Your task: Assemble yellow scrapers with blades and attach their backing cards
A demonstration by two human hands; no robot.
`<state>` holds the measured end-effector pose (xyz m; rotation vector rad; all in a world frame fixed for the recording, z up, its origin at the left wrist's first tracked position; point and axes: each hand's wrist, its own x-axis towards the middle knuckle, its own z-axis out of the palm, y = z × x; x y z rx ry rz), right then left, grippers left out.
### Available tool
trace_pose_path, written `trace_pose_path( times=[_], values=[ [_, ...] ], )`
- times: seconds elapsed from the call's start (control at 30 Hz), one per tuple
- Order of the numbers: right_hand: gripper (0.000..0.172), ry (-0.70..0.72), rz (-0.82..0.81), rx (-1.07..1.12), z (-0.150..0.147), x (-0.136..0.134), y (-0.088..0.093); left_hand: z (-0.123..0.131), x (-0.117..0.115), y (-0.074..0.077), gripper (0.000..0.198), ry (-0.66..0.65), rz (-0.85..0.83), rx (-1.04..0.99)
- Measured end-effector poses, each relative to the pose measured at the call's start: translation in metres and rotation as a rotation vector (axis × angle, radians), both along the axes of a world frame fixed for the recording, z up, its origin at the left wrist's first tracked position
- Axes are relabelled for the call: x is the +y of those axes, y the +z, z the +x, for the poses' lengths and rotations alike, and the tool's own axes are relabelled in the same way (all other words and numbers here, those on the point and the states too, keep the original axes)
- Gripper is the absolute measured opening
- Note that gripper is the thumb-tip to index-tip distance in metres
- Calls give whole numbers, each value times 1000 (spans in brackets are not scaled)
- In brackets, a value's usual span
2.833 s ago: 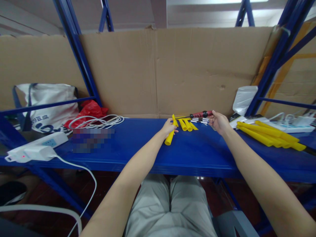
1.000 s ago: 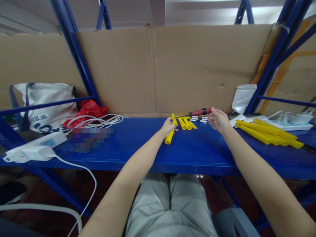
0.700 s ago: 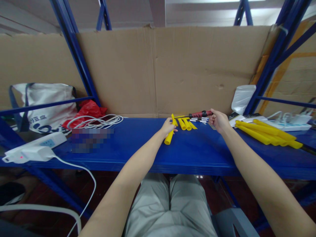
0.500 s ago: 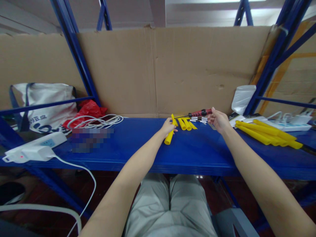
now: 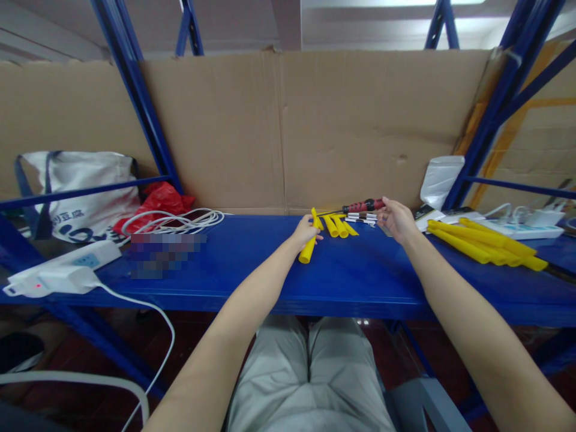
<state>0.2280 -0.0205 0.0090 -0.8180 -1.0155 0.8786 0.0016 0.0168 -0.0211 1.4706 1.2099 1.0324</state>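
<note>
My left hand [image 5: 305,233] is closed around a yellow tube [image 5: 308,249], whose open end points toward me. My right hand [image 5: 396,219] pinches the handle end of a red-and-black screwdriver [image 5: 362,207]. Its thin shaft runs left to the upper part of the held tube; whether the tip enters the tube I cannot tell. Between my hands lie several more yellow pieces [image 5: 331,226], a flattened one among them. Behind these are some white, pen-like items with black ends [image 5: 362,216].
More yellow tubes [image 5: 483,243] lie in a pile at the right, before a white power strip [image 5: 524,228]. At the left are another power strip [image 5: 67,270], coiled white cable [image 5: 193,221], a red plastic bag [image 5: 164,200] and a cloth bag [image 5: 90,186]. Cardboard [image 5: 216,132] backs the blue shelf [image 5: 252,264].
</note>
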Motion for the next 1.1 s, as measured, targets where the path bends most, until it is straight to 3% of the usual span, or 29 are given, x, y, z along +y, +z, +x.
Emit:
trace_pose_path(
  times=[0.17,0.53,0.83,1.1],
  values=[
    [29,-34,-27,-9,0,0,-1,0,-2,2,51,1,-3,1],
    [28,44,-1,-28,-4,-6,3,1,-4,4,52,13,-14,-3],
    [34,-8,1,42,-1,-2,2,1,-3,3,50,-1,-2,2],
    [30,46,-12,1,-1,-2,0,1,-5,4,49,6,-13,1]
  ],
)
